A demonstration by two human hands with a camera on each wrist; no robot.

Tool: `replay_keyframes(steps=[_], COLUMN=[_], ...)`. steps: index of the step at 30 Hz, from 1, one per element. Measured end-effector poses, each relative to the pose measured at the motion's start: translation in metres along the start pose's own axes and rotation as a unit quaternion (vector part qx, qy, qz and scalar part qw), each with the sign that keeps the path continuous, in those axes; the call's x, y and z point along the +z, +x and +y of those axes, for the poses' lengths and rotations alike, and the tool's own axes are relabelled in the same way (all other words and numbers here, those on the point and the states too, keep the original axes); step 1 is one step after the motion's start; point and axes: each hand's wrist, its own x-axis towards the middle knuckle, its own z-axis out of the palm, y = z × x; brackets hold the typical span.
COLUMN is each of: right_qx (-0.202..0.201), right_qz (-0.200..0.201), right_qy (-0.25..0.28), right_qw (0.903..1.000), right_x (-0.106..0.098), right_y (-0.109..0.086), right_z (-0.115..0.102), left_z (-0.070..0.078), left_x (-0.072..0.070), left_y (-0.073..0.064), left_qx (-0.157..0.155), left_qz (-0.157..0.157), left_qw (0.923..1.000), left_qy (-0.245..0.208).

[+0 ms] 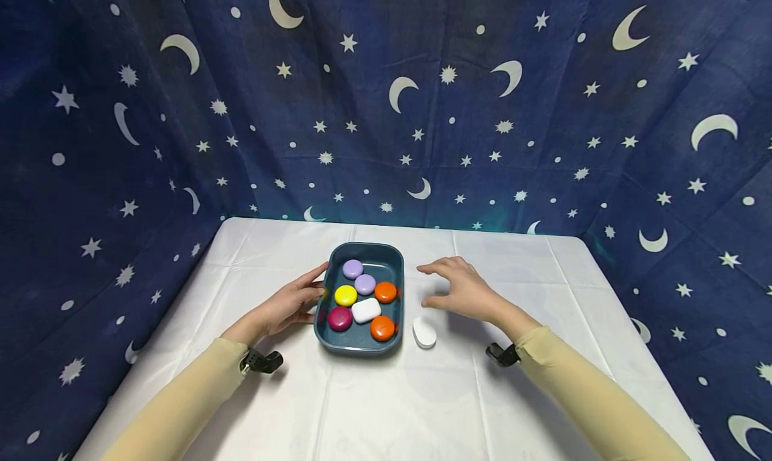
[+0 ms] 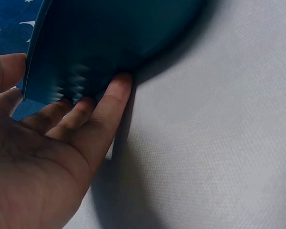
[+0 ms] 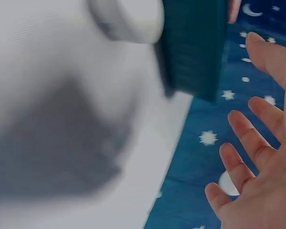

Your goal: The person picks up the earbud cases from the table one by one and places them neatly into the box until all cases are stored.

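A dark teal tray [image 1: 359, 346] holds several glossy rounded pieces: two lilac discs [image 1: 352, 269], a yellow disc [image 1: 346, 295], two orange discs [image 1: 385, 291], a crimson disc [image 1: 340, 318] and a white rounded rectangle [image 1: 366, 310]. My left hand [image 1: 289, 307] rests against the tray's left side; in the left wrist view its fairly straight fingers [image 2: 117, 90] touch the outer wall. Right of the tray, my right hand [image 1: 461, 290] hovers with fingers spread, holding nothing. Below it, a white rounded piece [image 1: 425, 332] lies on the table beside the tray, blurred in the right wrist view.
A white cloth covers the table [image 1: 386, 414]. Dark blue fabric [image 1: 362, 99] with moons and stars hangs behind and at both sides. A black wrist camera [image 1: 262, 362] sits below the left cuff, another [image 1: 502, 354] below the right.
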Motion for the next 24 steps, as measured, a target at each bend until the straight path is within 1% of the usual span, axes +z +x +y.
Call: replay_keyframes(steps=[3, 7, 12, 15, 20, 24], right_qx=[0.001, 0.001, -0.004, -0.003, 0.020, 0.036], right_qz=[-0.019, -0.046, -0.060, -0.052, -0.026, -0.007], right_qy=[-0.005, -0.010, -0.014, -0.026, -0.048, -0.063], right_qw=[0.9998, 0.9989, 0.9981, 0.9983, 0.9983, 0.9973], right_x=[0.007, 0.017, 0.031, 0.040, 0.057, 0.065], right_y=[-0.014, -0.031, -0.044, -0.048, -0.050, -0.051], right_z=[0.008, 0.012, 0.011, 0.012, 0.014, 0.012], left_z=[0.000, 0.000, -0.001, -0.001, 0.000, 0.000], left_x=[0.000, -0.001, -0.002, -0.002, -0.002, -0.001], left_y=[-0.001, 0.000, 0.000, 0.000, 0.001, 0.002], left_qx=[0.000, 0.002, 0.002, 0.001, -0.004, -0.008], left_qz=[0.000, -0.002, -0.003, -0.003, 0.000, 0.005], left_qw=[1.0000, 1.0000, 1.0000, 1.0000, 1.0000, 0.9999], left_qy=[0.000, -0.001, -0.004, -0.005, -0.004, -0.004])
